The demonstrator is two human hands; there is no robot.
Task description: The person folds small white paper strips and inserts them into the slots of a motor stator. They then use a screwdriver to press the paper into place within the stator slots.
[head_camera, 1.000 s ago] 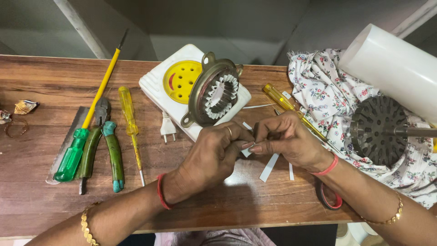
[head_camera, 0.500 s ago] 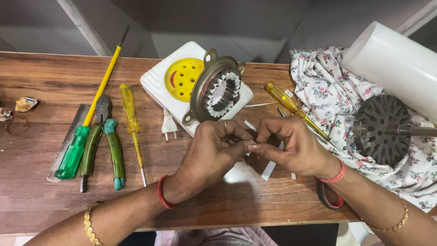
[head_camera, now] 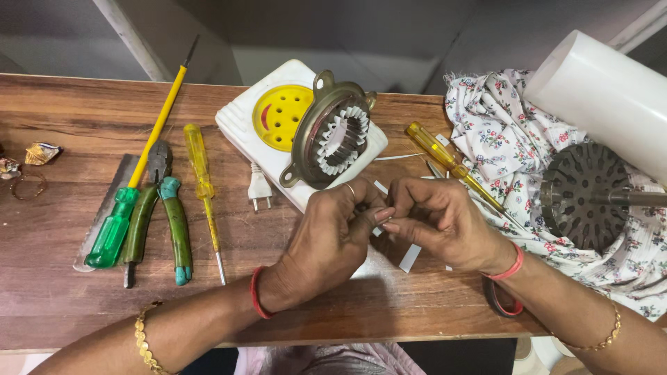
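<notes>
a wooden tabletop (head_camera: 62, 111) carries a metal motor stator (head_camera: 333, 135) at 12 o'clock. below it, the left hand (head_camera: 330, 239) and right hand (head_camera: 438, 222) meet, fingertips pressed together, pinching a small white paper strip (head_camera: 376, 230) between them at centre.

A brown wooden table (head_camera: 83, 111) carries the items. At left, a green-handled screwdriver (head_camera: 135, 180), green-handled pliers (head_camera: 161, 212) and a yellow screwdriver (head_camera: 203, 187) are laid side by side. A white plug (head_camera: 258, 189) lies just beside a white and yellow box (head_camera: 274, 114). A floral cloth (head_camera: 507, 146) is spread at right. White paper strips (head_camera: 410, 257) are scattered at centre.
</notes>
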